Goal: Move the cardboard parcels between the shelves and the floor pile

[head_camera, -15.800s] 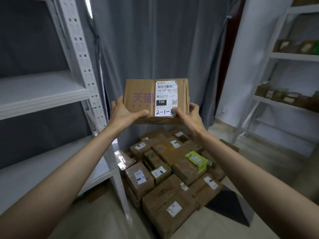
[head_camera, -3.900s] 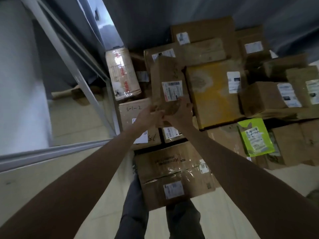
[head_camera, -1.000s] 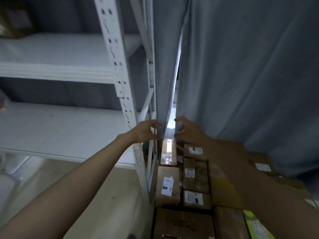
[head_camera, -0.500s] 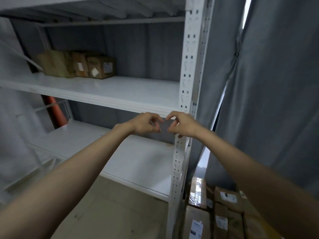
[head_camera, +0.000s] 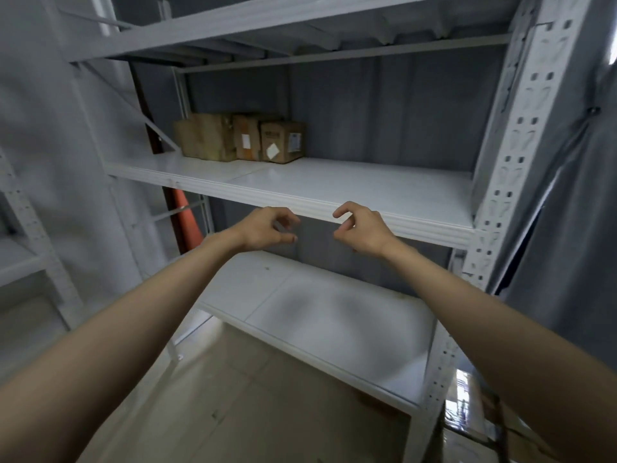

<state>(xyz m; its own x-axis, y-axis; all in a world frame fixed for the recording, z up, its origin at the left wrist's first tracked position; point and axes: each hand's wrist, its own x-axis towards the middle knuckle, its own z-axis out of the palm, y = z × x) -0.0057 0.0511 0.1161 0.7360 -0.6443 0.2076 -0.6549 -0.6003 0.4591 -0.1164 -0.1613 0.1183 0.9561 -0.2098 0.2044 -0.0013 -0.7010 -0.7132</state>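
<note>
Three cardboard parcels (head_camera: 240, 140) stand side by side at the back left of the white middle shelf (head_camera: 350, 192). My left hand (head_camera: 267, 228) and my right hand (head_camera: 362, 228) hover in front of that shelf's front edge, a little apart, fingers loosely curled and holding nothing. Both hands are well short of the parcels. A corner of the floor pile (head_camera: 467, 416) shows at the bottom right, mostly hidden behind the shelf post and my right arm.
A white perforated shelf post (head_camera: 510, 162) rises at the right, with a grey curtain (head_camera: 574, 228) beyond it. The lower shelf (head_camera: 317, 315) sits below my hands. An orange cone (head_camera: 185, 215) stands behind the rack, and another white rack (head_camera: 23, 228) is at the left.
My view has swung left from the floor pile to the shelves. My hands, touching half a second ago, have moved apart and slightly left, still holding nothing.
</note>
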